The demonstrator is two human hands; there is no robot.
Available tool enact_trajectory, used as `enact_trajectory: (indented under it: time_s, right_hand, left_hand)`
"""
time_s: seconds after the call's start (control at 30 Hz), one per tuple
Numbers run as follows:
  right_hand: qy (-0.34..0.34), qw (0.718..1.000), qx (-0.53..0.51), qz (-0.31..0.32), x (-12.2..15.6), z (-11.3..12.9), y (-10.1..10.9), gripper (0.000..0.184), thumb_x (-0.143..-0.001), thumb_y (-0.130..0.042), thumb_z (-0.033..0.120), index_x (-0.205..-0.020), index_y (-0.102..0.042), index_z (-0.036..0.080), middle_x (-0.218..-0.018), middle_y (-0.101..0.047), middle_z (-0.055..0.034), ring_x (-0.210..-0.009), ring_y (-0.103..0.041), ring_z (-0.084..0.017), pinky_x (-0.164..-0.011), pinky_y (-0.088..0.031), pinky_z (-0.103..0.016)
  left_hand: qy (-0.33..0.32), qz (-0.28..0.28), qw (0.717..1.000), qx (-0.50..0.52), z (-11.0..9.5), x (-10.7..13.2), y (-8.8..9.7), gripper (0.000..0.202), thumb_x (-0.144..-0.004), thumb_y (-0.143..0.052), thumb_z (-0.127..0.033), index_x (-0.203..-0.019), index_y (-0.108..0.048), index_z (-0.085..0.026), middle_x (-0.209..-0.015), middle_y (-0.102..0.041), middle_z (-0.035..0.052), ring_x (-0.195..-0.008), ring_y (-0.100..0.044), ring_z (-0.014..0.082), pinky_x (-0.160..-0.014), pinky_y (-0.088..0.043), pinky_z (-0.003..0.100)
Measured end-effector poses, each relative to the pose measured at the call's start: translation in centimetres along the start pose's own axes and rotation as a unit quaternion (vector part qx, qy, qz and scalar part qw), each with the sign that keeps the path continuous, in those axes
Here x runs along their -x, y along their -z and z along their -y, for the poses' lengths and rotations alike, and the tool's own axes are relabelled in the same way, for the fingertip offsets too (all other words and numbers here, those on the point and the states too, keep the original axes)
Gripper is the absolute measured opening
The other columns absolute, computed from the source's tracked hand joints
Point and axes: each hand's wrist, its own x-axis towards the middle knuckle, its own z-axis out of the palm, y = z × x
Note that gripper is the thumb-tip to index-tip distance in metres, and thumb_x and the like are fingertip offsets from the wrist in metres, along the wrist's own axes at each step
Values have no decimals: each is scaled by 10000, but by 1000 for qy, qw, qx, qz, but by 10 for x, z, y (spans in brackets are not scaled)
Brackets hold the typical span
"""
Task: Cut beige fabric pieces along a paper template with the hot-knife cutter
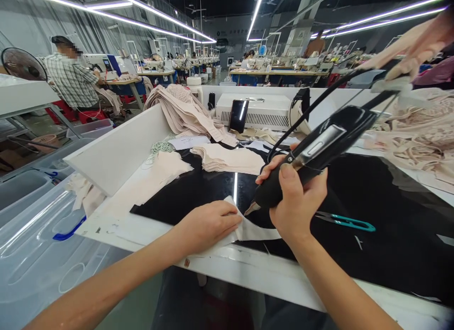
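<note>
Two bare hands work at a white table (163, 235) covered partly by a glossy black sheet (369, 188). At far left, clear plastic bins (28, 216) stand beside it. The left hand (211, 226) lies at the table's near edge, fingers close together over a pale fabric piece (258, 232); whether they pinch it, I cannot tell. Behind, a cream fabric stack (230, 159) has layered edges. The pale piece is smooth, thin and curved, narrowing rightward. The right hand (296, 197) wraps around a chunky black corded tool (319, 141), silver-panelled, slanting down-left, its metal tip near the fabric. Rightmost lie teal snips (349, 221).
</note>
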Motion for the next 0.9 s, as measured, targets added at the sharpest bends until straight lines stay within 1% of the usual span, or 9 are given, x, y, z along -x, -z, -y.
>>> enact_trajectory:
  time_s: [0.13,0.23,0.4,0.47,0.57,0.67,0.73,0.8,0.9]
  right_hand:
    - [2,1000,-2,7,3,-4,-1,395,-993,-955,472,-1144,-656,263,-904,-757,52,-643,-699,-134,-617,-641,-284]
    - [1,1000,3,10,4,-7,0,404,-995,-954,477,-1151,-650,262,-910,-765,51,-642,-703,-134,-619,-637,-283]
    - [1,1000,25,14,4,-8,1,344,-1010,-902,452,-1115,-626,274,-905,-754,51,-635,-693,-138,-608,-631,-293]
    - [-3,999,32,13,3,-3,2,330,-1001,-894,434,-1098,-621,276,-893,-746,53,-627,-690,-143,-602,-628,-299]
    - [-5,1000,29,-10,0,8,6,346,-963,-919,409,-1091,-627,276,-870,-737,57,-626,-689,-150,-606,-629,-300]
    - [1,999,21,-42,-3,21,14,389,-892,-966,396,-1113,-667,281,-847,-731,55,-606,-668,-162,-558,-612,-302]
    - [5,998,28,-55,-2,27,21,395,-860,-983,396,-1103,-694,281,-839,-730,52,-588,-660,-170,-523,-604,-310]
    - [7,997,43,-57,0,32,27,395,-856,-991,409,-1103,-710,281,-840,-733,50,-585,-666,-175,-520,-613,-320]
    - [6,997,62,-51,4,34,35,441,-885,-998,443,-1191,-724,284,-855,-746,51,-601,-680,-178,-544,-631,-326]
  left_hand:
    - [-2,-2,1000,-10,-1,2,0,213,-1199,-605,-204,-1293,-790,-157,-1274,-801,108,-1112,-789,240,-982,-679,340]
    - [-5,-2,1000,-22,-2,2,0,218,-1193,-602,-198,-1298,-789,-155,-1283,-797,116,-1114,-790,248,-975,-684,344]
    - [-10,4,999,-39,-2,3,-1,259,-1215,-548,-205,-1324,-779,-161,-1298,-795,122,-1133,-789,250,-992,-690,355]
    - [-11,8,999,-44,-1,4,-1,254,-1216,-553,-211,-1332,-775,-167,-1312,-793,127,-1149,-789,253,-1005,-693,365]
    - [-14,5,999,-45,0,3,0,232,-1216,-570,-230,-1309,-774,-175,-1303,-795,134,-1149,-786,252,-1020,-697,383]
    - [-26,-22,999,-36,-3,-1,3,240,-1225,-543,-215,-1263,-769,-146,-1267,-798,145,-1172,-779,258,-1080,-688,411]
    - [-31,-41,998,-30,-8,-5,3,275,-1237,-503,-203,-1245,-767,-125,-1250,-799,146,-1180,-775,255,-1094,-683,406]
    - [-24,-42,999,-20,-14,-10,1,312,-1252,-468,-210,-1252,-768,-122,-1233,-801,138,-1154,-773,244,-1059,-688,387]
    - [1,-16,1000,-1,-22,-14,-4,349,-1269,-445,-245,-1241,-776,-136,-1184,-799,117,-1096,-772,233,-1003,-686,373]
